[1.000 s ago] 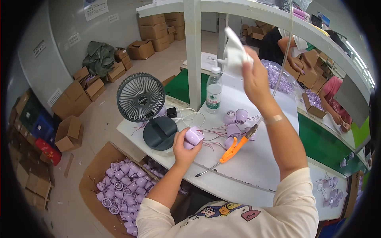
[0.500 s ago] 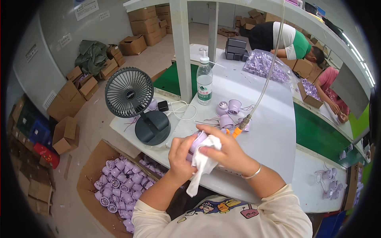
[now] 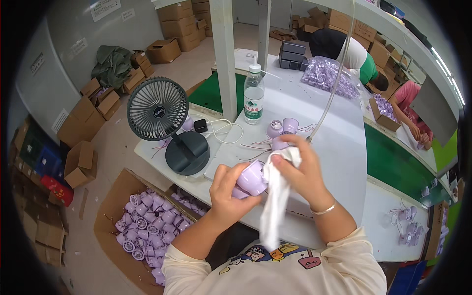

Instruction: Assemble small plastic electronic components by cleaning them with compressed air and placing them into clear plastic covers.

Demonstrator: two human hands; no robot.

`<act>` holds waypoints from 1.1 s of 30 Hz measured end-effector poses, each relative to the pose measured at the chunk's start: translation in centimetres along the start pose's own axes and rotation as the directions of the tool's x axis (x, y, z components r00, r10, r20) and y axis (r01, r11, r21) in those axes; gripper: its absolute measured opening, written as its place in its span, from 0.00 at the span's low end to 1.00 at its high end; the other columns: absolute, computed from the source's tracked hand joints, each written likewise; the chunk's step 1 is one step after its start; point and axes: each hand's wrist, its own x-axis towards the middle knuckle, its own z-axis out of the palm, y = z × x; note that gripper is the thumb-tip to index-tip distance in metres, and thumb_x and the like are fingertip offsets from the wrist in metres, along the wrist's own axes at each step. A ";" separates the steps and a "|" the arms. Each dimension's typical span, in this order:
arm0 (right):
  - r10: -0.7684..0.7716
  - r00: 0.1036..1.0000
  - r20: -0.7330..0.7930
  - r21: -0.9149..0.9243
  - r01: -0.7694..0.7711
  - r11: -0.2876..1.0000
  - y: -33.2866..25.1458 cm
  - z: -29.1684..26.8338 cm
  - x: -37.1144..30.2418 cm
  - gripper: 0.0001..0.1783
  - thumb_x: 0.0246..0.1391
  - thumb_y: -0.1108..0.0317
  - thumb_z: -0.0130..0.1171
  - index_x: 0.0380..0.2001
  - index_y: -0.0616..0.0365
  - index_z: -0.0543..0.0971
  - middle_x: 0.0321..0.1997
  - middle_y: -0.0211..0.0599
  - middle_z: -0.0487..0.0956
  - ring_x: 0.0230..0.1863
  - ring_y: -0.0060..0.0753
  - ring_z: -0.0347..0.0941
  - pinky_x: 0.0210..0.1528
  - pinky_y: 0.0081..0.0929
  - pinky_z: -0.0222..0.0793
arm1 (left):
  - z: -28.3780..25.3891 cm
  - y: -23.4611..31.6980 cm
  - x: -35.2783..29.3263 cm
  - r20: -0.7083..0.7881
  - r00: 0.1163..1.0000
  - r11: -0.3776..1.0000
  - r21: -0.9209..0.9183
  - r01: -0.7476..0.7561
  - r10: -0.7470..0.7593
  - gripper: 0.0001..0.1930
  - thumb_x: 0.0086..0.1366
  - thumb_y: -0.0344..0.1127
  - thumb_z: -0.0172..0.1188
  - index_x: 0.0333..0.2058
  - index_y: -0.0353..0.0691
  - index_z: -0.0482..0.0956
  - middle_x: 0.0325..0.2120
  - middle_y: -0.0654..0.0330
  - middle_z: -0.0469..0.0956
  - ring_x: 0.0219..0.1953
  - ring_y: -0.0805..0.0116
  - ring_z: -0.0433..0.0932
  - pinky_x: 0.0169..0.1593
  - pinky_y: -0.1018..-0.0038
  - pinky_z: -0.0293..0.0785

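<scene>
My left hand (image 3: 227, 192) is closed round a glossy light-purple plastic housing (image 3: 252, 177), rounded and cup-like, above the table's near edge. A second purple surface shows below it by my fingers; I cannot tell if it is a separate part. My right hand (image 3: 309, 173) pinches a white cloth (image 3: 276, 196), which hangs down, its lower end blurred. The cloth's upper part is beside the housing's right side. Just beyond my hands, several similar purple housings (image 3: 290, 125) with thin wires lie on the white table (image 3: 339, 147).
A dark desk fan (image 3: 158, 109) and a bottle with a nozzle (image 3: 253, 96) stand beyond my hands. A hose (image 3: 334, 88) hangs above the table. At lower left is a carton (image 3: 109, 221) full of purple housings. Two people work at the far right, near a bag of purple parts (image 3: 329, 81).
My right hand has moved right with the cloth, away from my left hand, so more of the purple housing shows. The far person in green and white has bent lower.
</scene>
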 end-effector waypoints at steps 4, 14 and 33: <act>-0.711 0.664 -0.233 -0.720 0.374 0.585 0.1 -0.5 -0.2 0.26 0.40 0.74 0.71 0.41 0.60 0.68 0.30 0.39 0.71 0.29 0.34 0.70 0.33 0.28 0.68 | -0.1 -0.3 0.1 -0.042 0.998 0.999 0.003 0.042 -0.042 0.29 0.33 0.23 0.68 0.42 0.35 0.75 0.30 0.58 0.73 0.29 0.65 0.70 0.32 0.74 0.69; -0.668 0.632 0.393 -0.646 0.706 0.289 3.1 3.3 -2.6 0.25 0.29 0.79 0.66 0.38 0.54 0.79 0.40 0.44 0.65 0.37 0.44 0.64 0.39 0.34 0.63 | 0.1 -0.4 0.1 0.003 1.000 1.000 0.013 0.002 -0.002 0.33 0.37 0.30 0.75 0.47 0.35 0.75 0.29 0.58 0.71 0.27 0.65 0.70 0.29 0.74 0.71; -0.672 0.653 0.349 -0.600 0.707 0.375 3.2 0.1 -1.4 0.20 0.35 0.77 0.63 0.38 0.57 0.81 0.35 0.39 0.71 0.34 0.39 0.66 0.37 0.31 0.62 | 1.5 -1.6 -1.3 0.168 0.974 0.969 -0.169 0.178 -0.150 0.29 0.38 0.27 0.72 0.44 0.34 0.76 0.30 0.58 0.70 0.29 0.66 0.71 0.32 0.75 0.69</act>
